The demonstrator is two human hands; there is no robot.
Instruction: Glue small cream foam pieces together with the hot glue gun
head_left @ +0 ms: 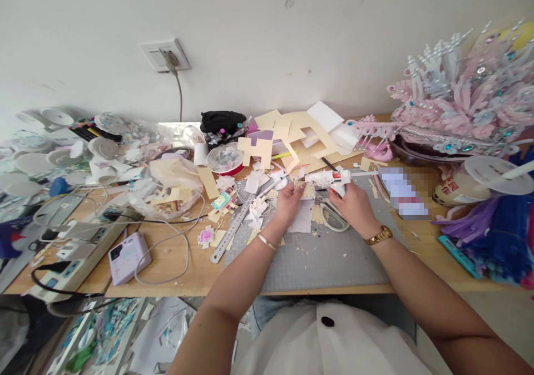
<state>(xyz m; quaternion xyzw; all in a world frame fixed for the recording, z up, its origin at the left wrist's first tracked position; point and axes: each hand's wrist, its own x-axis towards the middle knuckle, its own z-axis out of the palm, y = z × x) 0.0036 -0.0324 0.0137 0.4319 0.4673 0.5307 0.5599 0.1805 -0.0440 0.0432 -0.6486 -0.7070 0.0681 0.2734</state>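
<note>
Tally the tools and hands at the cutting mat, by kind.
Hands: 2, left hand and right hand
Glue gun: 1, in the right hand
Scissors: 1
Metal ruler: 1
Cutting mat: 1
Total: 6

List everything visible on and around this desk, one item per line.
glue gun: one, white, in the right hand above the mat
foam piece: one, cream, at the left hand's fingertips
cutting mat: one, grey, desk centre
scissors: one pair, on the mat under the right hand
ruler: one, metal, left edge of mat
foam offcuts: many, cream, against the wall
headdress: one, pink and silver, far right
power strip: one, white, left edge
wall socket: one, white, wall
left hand: bracelet on the wrist
right hand: gold watch on the wrist
</note>
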